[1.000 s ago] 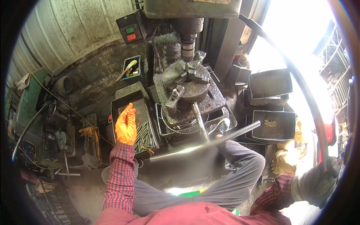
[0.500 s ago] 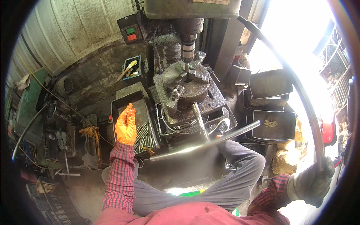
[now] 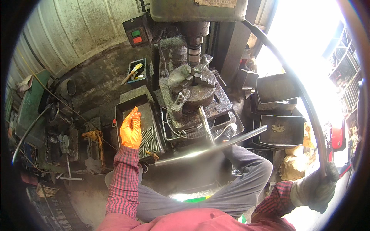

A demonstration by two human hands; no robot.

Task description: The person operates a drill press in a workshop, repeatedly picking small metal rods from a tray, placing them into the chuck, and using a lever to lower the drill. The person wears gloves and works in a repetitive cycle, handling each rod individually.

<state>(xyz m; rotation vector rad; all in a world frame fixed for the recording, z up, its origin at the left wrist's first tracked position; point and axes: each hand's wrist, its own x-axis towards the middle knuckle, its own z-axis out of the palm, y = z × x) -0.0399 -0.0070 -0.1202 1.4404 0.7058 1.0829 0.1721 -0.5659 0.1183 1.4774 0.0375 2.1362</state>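
My left hand (image 3: 131,131), in an orange glove, hovers over a metal tray (image 3: 120,111) holding several metal rods (image 3: 151,140). Its fingers are pressed together at the tips; whatever they may hold is hidden. At the far right my right hand (image 3: 313,190), in a grey glove, is wrapped round the lower end of a long curved lever (image 3: 304,92) that runs up to the drill press head (image 3: 196,10). Below that head, the drill chuck (image 3: 194,54) points its bit down at a round vise (image 3: 194,86) coated in metal chips.
In front of the vise, a long bar handle (image 3: 212,147) spans the space above my legs. Metal bins (image 3: 281,131) stack on the right. A small box (image 3: 137,71) with a brush and a switch box (image 3: 135,32) sit behind. More machinery (image 3: 63,142) stands left.
My right hand and the lever's lower end have shifted slightly left. My left hand keeps nearly the same pose over the tray.
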